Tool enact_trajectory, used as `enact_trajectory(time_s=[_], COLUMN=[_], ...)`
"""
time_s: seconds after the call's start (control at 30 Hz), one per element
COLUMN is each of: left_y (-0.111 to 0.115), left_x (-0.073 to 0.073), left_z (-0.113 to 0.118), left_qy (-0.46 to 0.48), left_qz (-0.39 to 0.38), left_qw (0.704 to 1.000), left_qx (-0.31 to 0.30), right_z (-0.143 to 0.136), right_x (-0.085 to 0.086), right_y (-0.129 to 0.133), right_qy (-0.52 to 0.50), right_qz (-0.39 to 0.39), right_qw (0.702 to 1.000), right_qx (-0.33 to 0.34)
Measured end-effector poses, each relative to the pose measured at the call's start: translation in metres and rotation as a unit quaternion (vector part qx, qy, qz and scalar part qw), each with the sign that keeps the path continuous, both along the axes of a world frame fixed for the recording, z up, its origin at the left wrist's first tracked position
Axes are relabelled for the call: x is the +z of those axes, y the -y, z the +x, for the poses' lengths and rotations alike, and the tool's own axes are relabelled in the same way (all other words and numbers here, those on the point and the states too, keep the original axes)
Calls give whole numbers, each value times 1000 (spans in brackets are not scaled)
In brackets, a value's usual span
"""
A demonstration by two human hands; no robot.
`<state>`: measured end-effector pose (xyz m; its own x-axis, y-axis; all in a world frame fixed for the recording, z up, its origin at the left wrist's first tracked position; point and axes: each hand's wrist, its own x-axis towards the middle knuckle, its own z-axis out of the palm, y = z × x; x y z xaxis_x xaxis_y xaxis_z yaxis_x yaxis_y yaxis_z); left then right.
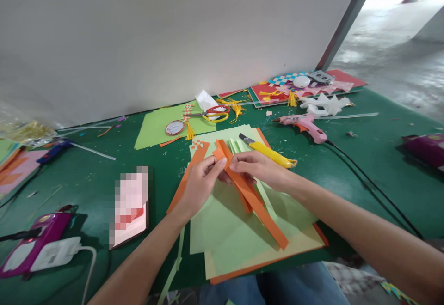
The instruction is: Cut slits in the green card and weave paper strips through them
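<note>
My left hand (199, 182) and my right hand (258, 168) meet over a stack of light green and orange paper sheets (236, 235) on a green table (86, 180). Both pinch the upper ends of several long orange paper strips (258, 205) that slant down to the right across the sheets. Pale green strips (268, 198) lie under them. A yellow utility knife (272, 153) rests just behind my right hand. An orange strip with a small woven checker end (197, 150) lies by my left hand.
A pink glue gun (307, 127) with a black cord lies at the right. Red and yellow scissors (215, 113), a round tape measure (174, 127), yellow tassels and woven paper pieces sit further back. A phone (130, 208) and a purple device (38, 245) are at the left.
</note>
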<state>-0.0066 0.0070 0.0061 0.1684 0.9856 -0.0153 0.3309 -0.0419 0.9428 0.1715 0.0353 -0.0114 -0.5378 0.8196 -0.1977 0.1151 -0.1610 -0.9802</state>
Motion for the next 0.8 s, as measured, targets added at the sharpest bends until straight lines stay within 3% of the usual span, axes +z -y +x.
enact_trajectory(time_s=[0.13, 0.8], left_y=[2, 3], left_x=[3, 3], left_z=[1, 3], left_qy=[-44, -9], left_qz=[36, 14], left_qw=[998, 1000], left_qx=[13, 19], right_z=[1, 0], right_x=[-1, -1], right_y=[0, 1], right_qy=[-11, -30], right_qz=[14, 8], right_qw=[1000, 1000], right_qx=[21, 4])
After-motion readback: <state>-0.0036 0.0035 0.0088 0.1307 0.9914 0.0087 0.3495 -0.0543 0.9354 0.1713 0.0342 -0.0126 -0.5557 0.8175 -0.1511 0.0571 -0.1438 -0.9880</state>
